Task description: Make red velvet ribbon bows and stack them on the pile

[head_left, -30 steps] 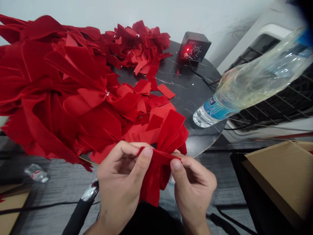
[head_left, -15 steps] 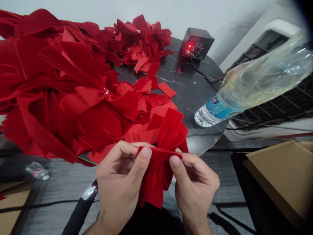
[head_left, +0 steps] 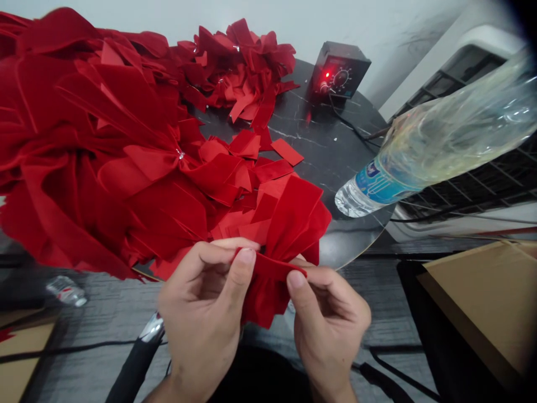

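A red velvet bow (head_left: 296, 215) is held in the air at the near edge of the table. Its narrow middle strip runs crosswise between my two hands. My left hand (head_left: 210, 302) is closed, with thumb and forefinger pinching the strip's left end. The strip's right end is pinched by my right hand (head_left: 329, 313), also closed. Loops of the bow spread out above the strip, and its tails hang below, between the palms. The fingers behind the fabric are partly hidden. Just beyond lies a heap of red velvet bows (head_left: 159, 196) with loose cut strips (head_left: 245, 229).
On the dark marbled round table (head_left: 319, 145) stands a black box with a dial and a red light (head_left: 342, 70). A plastic water bottle (head_left: 377, 187) leans at right, before a black wire rack. On the floor are a small bottle (head_left: 67, 291) and cardboard (head_left: 482, 302).
The bow has tilted, its upper loops spreading wider and its lower tails drawing up between the hands. The strip now slopes down to the right. Both hands have shifted slightly left.
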`<state>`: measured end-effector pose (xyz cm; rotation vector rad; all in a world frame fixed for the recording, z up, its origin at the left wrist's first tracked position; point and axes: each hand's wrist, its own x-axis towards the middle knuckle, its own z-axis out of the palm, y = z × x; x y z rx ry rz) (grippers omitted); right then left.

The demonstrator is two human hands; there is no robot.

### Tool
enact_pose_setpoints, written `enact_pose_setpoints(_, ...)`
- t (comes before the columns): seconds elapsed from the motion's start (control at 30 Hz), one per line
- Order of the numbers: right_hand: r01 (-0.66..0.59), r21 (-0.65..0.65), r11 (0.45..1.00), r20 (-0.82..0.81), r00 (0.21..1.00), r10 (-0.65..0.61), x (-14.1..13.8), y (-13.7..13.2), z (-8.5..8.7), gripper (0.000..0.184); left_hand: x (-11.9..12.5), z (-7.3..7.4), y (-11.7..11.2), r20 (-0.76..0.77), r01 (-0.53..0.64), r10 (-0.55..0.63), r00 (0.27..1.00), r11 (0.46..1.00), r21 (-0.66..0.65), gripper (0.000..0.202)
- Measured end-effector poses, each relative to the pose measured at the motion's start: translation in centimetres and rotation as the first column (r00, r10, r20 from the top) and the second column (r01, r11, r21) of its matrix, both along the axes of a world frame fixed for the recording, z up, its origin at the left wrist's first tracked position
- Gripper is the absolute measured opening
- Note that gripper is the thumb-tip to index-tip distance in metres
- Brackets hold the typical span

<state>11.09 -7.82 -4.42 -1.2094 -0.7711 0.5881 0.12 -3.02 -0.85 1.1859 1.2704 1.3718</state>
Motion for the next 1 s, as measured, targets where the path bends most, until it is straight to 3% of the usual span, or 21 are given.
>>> enact_pose_setpoints(0.1,-0.035,0.005,0.999,-0.032,0.999,0.035,-0.3,0.2,0.0,0.022,0.3,0.2,-0.1,-0.103,-0.017,0.024,0.994,0.998,0.065,0.017)
enact_pose_setpoints(0.27,-0.118,0.040,0.992,-0.081,0.989,0.121,-0.9,0.3,0.4,0.027,1.1,0.0,-0.2,-0.285,-0.116,0.180,0.941,0.967,0.227,0.013)
enact_pose_setpoints(0.57,-0.119,0.057,0.991,-0.270,0.954,0.130,-2.2,-0.1,-0.2,0.017,1.8,-0.1,0.4,-0.268,-0.214,0.290,0.919,0.936,0.280,0.017)
enact_pose_setpoints(0.7,-0.113,0.059,0.992,-0.290,0.949,0.125,-2.4,-0.1,-0.4,0.015,1.4,0.0,0.4,-0.168,-0.193,0.240,0.956,0.948,0.255,0.019)
enact_pose_setpoints(0.9,-0.097,0.067,0.993,-0.251,0.962,0.111,-1.8,-0.1,-0.8,0.013,0.6,-0.4,1.5,0.035,-0.015,0.017,0.999,0.999,-0.030,0.015)
enact_pose_setpoints(1.0,-0.059,0.037,0.998,-0.161,0.985,0.064,-1.5,-0.2,-0.8,0.016,0.6,-0.6,1.7,-0.010,-0.040,0.041,0.999,0.994,0.104,0.014)
